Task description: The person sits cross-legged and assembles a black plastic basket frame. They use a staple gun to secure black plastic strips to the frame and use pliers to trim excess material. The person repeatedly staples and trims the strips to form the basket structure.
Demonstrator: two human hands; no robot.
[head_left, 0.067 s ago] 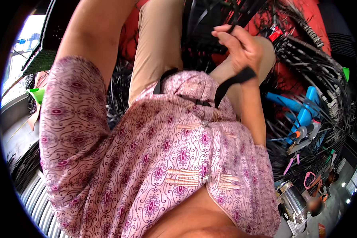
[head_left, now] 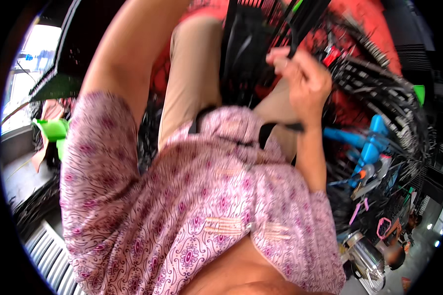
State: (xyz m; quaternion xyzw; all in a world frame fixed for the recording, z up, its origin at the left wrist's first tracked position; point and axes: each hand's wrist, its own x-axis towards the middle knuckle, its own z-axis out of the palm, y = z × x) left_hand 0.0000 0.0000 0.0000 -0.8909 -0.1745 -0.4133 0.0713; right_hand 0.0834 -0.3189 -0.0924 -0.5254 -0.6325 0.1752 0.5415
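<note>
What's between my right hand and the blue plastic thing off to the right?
In the head view, the right hand and the blue plastic piece have only a stretch of red surface crossed by black cables between them.

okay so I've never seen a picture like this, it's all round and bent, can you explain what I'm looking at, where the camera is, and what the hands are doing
The camera sits on a person's head and looks down, so you see their own body from above. Its very wide lens bends straight lines and leaves the dark round rim.

The large pink patterned cloth is the person's shirt, and the tan legs show beyond it.

The right hand is raised and closed around a black strap that runs down toward the lap. The left arm reaches up out of the frame, so that hand is not visible.

Around the person lies clutter: black cables over a red surface, a blue tool at right, a metal pot lower right, and something green at left. The picture is blurred, so finer detail is hard to tell.
</note>
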